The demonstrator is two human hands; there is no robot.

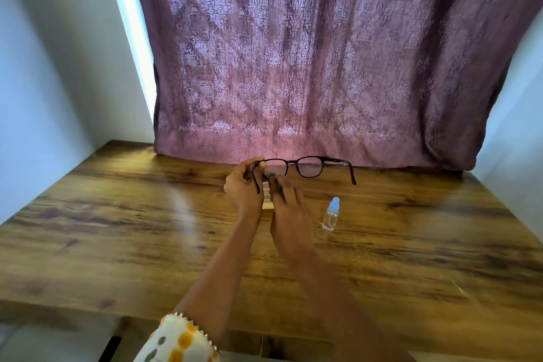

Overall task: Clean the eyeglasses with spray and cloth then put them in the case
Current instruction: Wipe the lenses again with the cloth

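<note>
1. i see the left hand (244,185) raised over the counter (117,229), its fingers (255,162) closed on the left end of the eyeglasses (305,166), at the hinge where the temple arm drops down past the palm.
2. the eyeglasses are held up off the counter with both temple arms unfolded; the dark frame runs from the left fingers out to the right, and the far temple hangs free well clear of either hand.
3. the right hand (289,209) sits just beside the left, touching it, with its fingers (277,182) pinched narrow at the lens nearest the left fingers, on something small and dark; i cannot tell whether it is a cloth.
4. a small pale object (266,198) lies on the counter directly beneath the two sets of fingers, mostly hidden by them; i cannot tell what it is.
5. the spray bottle (330,214), clear with a light blue cap, stands upright on the counter to the right of the right fingers, near but not touching.
6. beyond the fingers a purple patterned curtain (308,53) hangs down to the back edge of the counter.
7. a white sleeve (176,338) with orange and grey spots covers the left forearm.
</note>
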